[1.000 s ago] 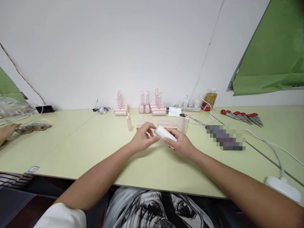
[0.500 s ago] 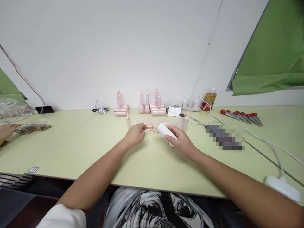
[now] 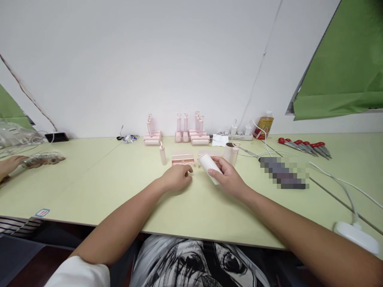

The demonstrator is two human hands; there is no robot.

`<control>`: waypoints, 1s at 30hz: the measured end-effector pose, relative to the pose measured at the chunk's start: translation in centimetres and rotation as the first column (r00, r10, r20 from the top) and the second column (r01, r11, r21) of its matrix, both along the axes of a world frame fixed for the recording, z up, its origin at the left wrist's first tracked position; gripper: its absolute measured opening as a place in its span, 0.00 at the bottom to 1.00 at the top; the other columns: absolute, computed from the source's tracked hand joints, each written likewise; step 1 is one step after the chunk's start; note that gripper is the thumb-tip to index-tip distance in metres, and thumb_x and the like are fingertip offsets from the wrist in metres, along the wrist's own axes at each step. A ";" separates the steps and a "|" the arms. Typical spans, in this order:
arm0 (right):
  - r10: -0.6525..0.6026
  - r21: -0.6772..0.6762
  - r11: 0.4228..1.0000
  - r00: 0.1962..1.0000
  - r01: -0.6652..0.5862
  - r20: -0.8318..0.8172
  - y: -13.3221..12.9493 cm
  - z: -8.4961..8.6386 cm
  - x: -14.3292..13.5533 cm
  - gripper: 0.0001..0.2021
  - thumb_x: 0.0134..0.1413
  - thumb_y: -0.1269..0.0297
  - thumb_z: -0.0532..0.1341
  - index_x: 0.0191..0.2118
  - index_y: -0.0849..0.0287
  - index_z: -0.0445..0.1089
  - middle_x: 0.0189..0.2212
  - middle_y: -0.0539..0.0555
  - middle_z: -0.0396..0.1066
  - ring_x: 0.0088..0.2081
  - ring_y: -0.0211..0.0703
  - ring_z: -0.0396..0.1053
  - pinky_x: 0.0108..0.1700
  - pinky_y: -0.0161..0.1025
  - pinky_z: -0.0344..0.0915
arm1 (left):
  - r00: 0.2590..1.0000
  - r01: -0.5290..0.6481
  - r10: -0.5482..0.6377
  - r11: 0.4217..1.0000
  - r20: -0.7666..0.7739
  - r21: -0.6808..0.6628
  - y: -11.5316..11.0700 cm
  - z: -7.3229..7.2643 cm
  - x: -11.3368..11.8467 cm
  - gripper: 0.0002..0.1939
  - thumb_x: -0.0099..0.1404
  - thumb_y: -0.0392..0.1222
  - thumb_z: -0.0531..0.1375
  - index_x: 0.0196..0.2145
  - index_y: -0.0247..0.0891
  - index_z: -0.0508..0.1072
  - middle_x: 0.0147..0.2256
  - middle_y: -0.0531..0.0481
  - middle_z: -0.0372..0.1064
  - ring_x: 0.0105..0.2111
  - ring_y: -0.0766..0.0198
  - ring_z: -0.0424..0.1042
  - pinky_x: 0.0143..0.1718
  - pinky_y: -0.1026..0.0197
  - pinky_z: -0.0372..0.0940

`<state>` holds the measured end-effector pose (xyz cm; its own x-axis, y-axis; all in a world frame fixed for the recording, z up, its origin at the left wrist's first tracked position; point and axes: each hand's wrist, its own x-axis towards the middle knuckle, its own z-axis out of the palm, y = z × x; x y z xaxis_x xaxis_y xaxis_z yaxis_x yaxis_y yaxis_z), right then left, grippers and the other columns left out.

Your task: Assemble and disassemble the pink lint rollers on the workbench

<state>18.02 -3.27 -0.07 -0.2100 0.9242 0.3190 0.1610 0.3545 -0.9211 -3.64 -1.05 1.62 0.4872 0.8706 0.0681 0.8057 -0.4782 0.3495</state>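
White roll: the white roll [image 3: 209, 166] is in front of the wearer, near the middle of the table [image 3: 119, 199], tilted with its far end leaning left; whether its lower end touches the table cannot be told.
Right hand: the right hand [image 3: 226, 179] is clamped around the roll's side, thumb on the near face.
Left hand: the left hand [image 3: 177, 177] is just in front of an open pink case [image 3: 176, 162], palm down, fingers bent and apart, nothing seen between them; the palm side is hidden.
Change: a second ago the left fingers were at the roll's far end; then they were at the case, and now they have drawn back towards the wearer, uncovering its tray.
Meaning: the roll now seems to depend on the right hand alone, leaving the left free.
Beside the case: a pink upright stick [image 3: 162, 155] stands to the left; a second case [image 3: 214, 153] is partly hidden behind the roll.
Right of the cases: a hollow tube [image 3: 228, 150] stands beside a pink handle [image 3: 235, 154].
Far left: another person's hand [image 3: 10, 165] touches a clear packet [image 3: 43, 159].
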 end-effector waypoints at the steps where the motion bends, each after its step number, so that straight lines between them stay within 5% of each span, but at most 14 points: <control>1: 0.001 -0.004 1.000 1.000 -0.001 0.006 0.0 0.0 0.0 0.24 0.53 0.57 0.61 0.55 0.56 0.61 0.49 0.57 0.69 0.47 0.48 0.68 0.44 0.41 0.64 | 1.000 -0.016 0.016 1.000 0.000 0.008 0.1 -0.1 0.0 0.18 0.61 0.44 0.54 0.49 0.40 0.70 0.40 0.48 0.74 0.38 0.56 0.71 0.34 0.59 0.61; 6: -0.006 -0.006 1.000 1.000 0.006 0.031 0.1 -0.1 0.0 0.24 0.53 0.56 0.61 0.54 0.58 0.61 0.45 0.57 0.70 0.43 0.48 0.68 0.41 0.40 0.63 | 0.994 -0.063 0.060 0.998 -0.097 -0.029 0.5 -0.5 -0.3 0.25 0.60 0.43 0.54 0.56 0.40 0.64 0.40 0.45 0.74 0.38 0.54 0.72 0.31 0.59 0.60; 10: -0.005 -0.008 1.000 1.000 0.005 0.029 0.1 -0.1 0.0 0.24 0.53 0.56 0.61 0.54 0.58 0.62 0.46 0.57 0.70 0.43 0.47 0.67 0.41 0.41 0.63 | 0.986 -0.039 0.029 0.998 -0.162 -0.058 0.4 -0.5 -0.4 0.21 0.61 0.47 0.54 0.51 0.41 0.70 0.41 0.44 0.74 0.38 0.53 0.73 0.30 0.59 0.60; 20: -0.001 0.005 1.000 1.000 0.001 0.018 0.0 0.1 0.0 0.24 0.52 0.57 0.61 0.54 0.57 0.62 0.47 0.57 0.70 0.46 0.48 0.68 0.44 0.42 0.63 | 0.985 -0.097 0.092 0.995 -0.143 -0.027 1.2 -1.3 -0.3 0.28 0.62 0.53 0.53 0.58 0.41 0.61 0.45 0.43 0.74 0.43 0.50 0.72 0.33 0.59 0.62; 30: -0.035 0.009 0.999 0.998 0.035 0.052 -0.1 0.2 0.0 0.22 0.53 0.57 0.61 0.53 0.57 0.63 0.48 0.57 0.70 0.45 0.48 0.69 0.43 0.41 0.64 | 0.990 -0.123 0.121 0.992 -0.076 -0.021 1.0 -1.0 -0.1 0.14 0.60 0.50 0.55 0.39 0.41 0.71 0.38 0.47 0.74 0.37 0.56 0.72 0.29 0.61 0.58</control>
